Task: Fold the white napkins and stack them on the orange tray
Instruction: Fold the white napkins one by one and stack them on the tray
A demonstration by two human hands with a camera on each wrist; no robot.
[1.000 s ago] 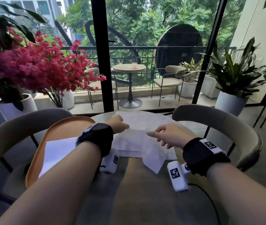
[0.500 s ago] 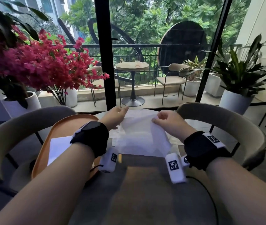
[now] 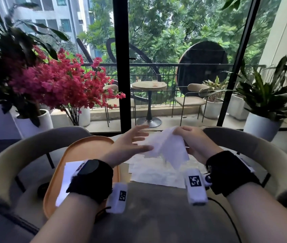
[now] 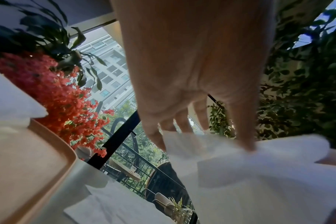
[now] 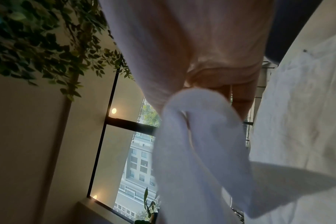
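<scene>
Above the far middle of the desk [image 3: 156,216], your two hands carry one white napkin [image 3: 167,148] in the air between them. Your right hand [image 3: 193,141] pinches its upper corner, fingers curled round the paper; from the right wrist view the sheet bunches where it leaves your fingers [image 5: 242,97] and falls away in a long soft fold. Your left hand [image 3: 130,146] is spread wide, fingers straight and apart, with the thumb [image 3: 144,148] laid against the napkin's left edge; whether the thumb presses or only touches the sheet cannot be told. From the left wrist view your fingertips [image 4: 246,144] lie on the crumpled white paper.

The held napkin hangs tilted, high at your right hand and sagging toward the near edge, its lower corner drooping to a point. It looks thin, creased and slightly translucent, blurred with motion.

Under it, toward the far edge of the desk, more unfolded napkins [image 3: 156,174] lie flat in a loose overlapping pile, wrinkled and white. Along the left edge of the desk sits the orange tray [image 3: 86,146], with a folded napkin [image 3: 67,181] lying flat on its near half, partly covered by your left wrist. The held napkin is well apart from the tray, to its right.
</scene>
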